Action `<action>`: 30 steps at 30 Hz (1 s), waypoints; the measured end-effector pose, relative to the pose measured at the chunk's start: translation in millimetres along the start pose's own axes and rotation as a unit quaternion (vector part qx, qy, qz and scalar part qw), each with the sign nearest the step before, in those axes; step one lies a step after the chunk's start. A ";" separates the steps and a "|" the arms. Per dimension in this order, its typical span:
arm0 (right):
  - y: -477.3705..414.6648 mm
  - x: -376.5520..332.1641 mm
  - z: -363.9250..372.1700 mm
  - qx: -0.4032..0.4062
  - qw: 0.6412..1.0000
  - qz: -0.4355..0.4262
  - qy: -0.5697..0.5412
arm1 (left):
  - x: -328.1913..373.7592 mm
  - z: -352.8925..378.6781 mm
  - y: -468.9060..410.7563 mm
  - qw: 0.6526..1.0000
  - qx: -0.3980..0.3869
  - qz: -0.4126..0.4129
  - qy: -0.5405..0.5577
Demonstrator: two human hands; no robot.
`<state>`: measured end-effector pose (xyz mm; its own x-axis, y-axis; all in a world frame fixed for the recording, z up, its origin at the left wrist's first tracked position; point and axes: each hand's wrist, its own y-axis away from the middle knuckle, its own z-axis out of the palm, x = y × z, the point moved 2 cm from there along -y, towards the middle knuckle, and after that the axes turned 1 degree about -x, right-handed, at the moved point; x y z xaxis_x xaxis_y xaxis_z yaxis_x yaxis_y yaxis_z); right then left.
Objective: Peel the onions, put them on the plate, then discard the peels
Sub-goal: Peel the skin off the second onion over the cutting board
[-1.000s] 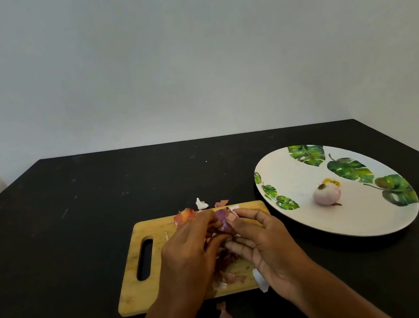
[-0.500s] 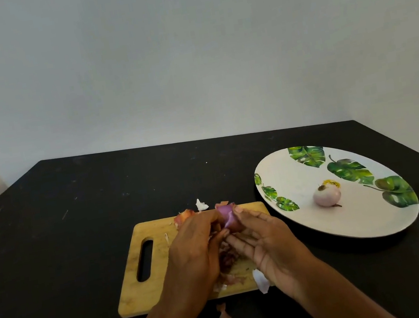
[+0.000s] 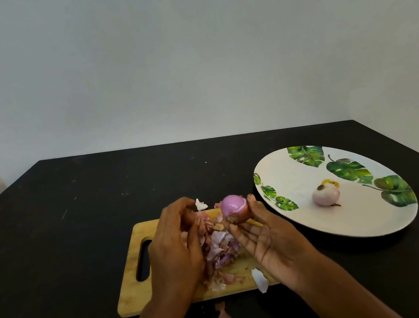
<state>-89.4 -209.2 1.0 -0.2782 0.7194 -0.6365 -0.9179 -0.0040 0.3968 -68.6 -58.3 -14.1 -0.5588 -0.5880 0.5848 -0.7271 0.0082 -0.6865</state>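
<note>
My right hand (image 3: 269, 240) pinches a small purple onion (image 3: 235, 211) at its fingertips, above the far right end of the wooden cutting board (image 3: 133, 291). The onion's top is bare and shiny; brown skin still clings to its lower part. My left hand (image 3: 174, 248) hovers over the board with curled fingers, a strip of peel between them. A heap of purple and brown peels (image 3: 222, 251) lies on the board between my hands. One peeled pale onion (image 3: 326, 195) lies on the white leaf-patterned plate (image 3: 283, 174) to the right.
Everything sits on a black table (image 3: 66, 252) against a pale wall. Stray peels lie off the board: a white scrap (image 3: 260, 280) at its near right corner, a brown one (image 3: 223, 313) on the table in front, and a white one (image 3: 200, 204) behind.
My hands have drawn apart. The left has pulled skin off to the left; the right has lifted the onion up and right, baring its purple top.
</note>
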 end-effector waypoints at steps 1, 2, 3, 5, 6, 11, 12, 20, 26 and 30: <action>-0.1 0.6 0.1 -0.002 1.000 0.000 0.008 | -0.1 0.4 0.5 1.000 -0.003 -0.004 0.002; -0.6 1.7 0.3 -0.005 1.000 0.001 0.014 | 0.2 0.8 0.8 1.000 -0.006 -0.001 0.004; -1.8 3.4 -0.1 -0.009 1.000 0.002 0.021 | 0.6 0.9 1.1 1.000 -0.007 0.006 0.007; -4.4 5.4 -1.2 -0.011 0.999 -0.002 0.037 | 0.7 0.7 1.3 1.000 -0.005 0.022 0.013; -5.1 5.6 -1.6 -0.011 0.999 -0.005 0.044 | 0.4 0.8 1.5 1.000 -0.002 0.027 0.015; -6.1 6.0 -2.9 -0.023 0.997 -0.022 0.066 | -0.9 2.6 2.5 0.999 0.002 0.015 0.029; -6.2 6.4 -2.7 -0.029 0.997 -0.025 0.071 | -1.3 2.9 2.5 1.000 -0.001 0.014 0.028; -7.2 6.1 -4.7 -0.074 0.987 -0.069 0.125 | 10.0 2.2 1.7 0.993 -0.047 0.104 -0.005; -10.6 9.0 -8.7 -0.077 0.969 -0.107 0.211 | 16.0 4.4 7.2 0.990 -0.079 0.117 0.018; -9.8 10.5 -6.8 -0.066 0.967 -0.111 0.218 | 16.0 2.6 6.1 0.992 -0.059 0.111 0.024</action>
<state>-85.2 -206.3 -14.1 -0.1360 0.3516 -0.9262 -0.9890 0.0075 0.1480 -80.9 -69.7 -10.0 -0.7260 -0.5226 0.4470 -0.6247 0.2294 -0.7464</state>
